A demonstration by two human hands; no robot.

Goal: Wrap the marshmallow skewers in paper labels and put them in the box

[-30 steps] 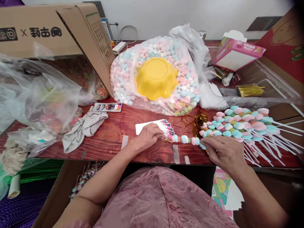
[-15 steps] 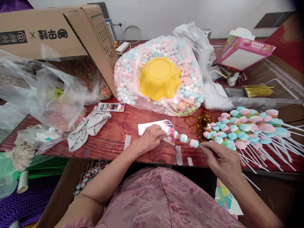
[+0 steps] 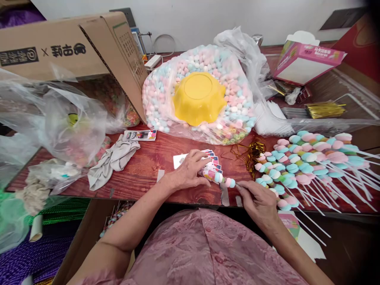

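Observation:
My right hand (image 3: 259, 200) pinches the stick of a marshmallow skewer (image 3: 225, 181) with pink and blue pieces, near the table's front edge. The skewer's tip points left into a small printed clear bag (image 3: 211, 171). My left hand (image 3: 189, 171) rests on a fanned stack of these bags (image 3: 204, 158) and holds the top one by its mouth, fingers curled. To the right lies a pile of finished marshmallow skewers (image 3: 308, 160), sticks pointing right.
A big clear bag of pink, blue and white marshmallows (image 3: 234, 107) with an upturned yellow bowl (image 3: 198, 97) sits behind. Gold twist ties (image 3: 251, 152), a grey cloth (image 3: 114, 158), a cardboard box (image 3: 74, 51), plastic bags (image 3: 59, 118) and a pink carton (image 3: 305, 63) surround the work spot.
My right hand has slid left along the table edge, pushing the skewer further into the bag under my left hand. Fewer marshmallows show outside the bag now.

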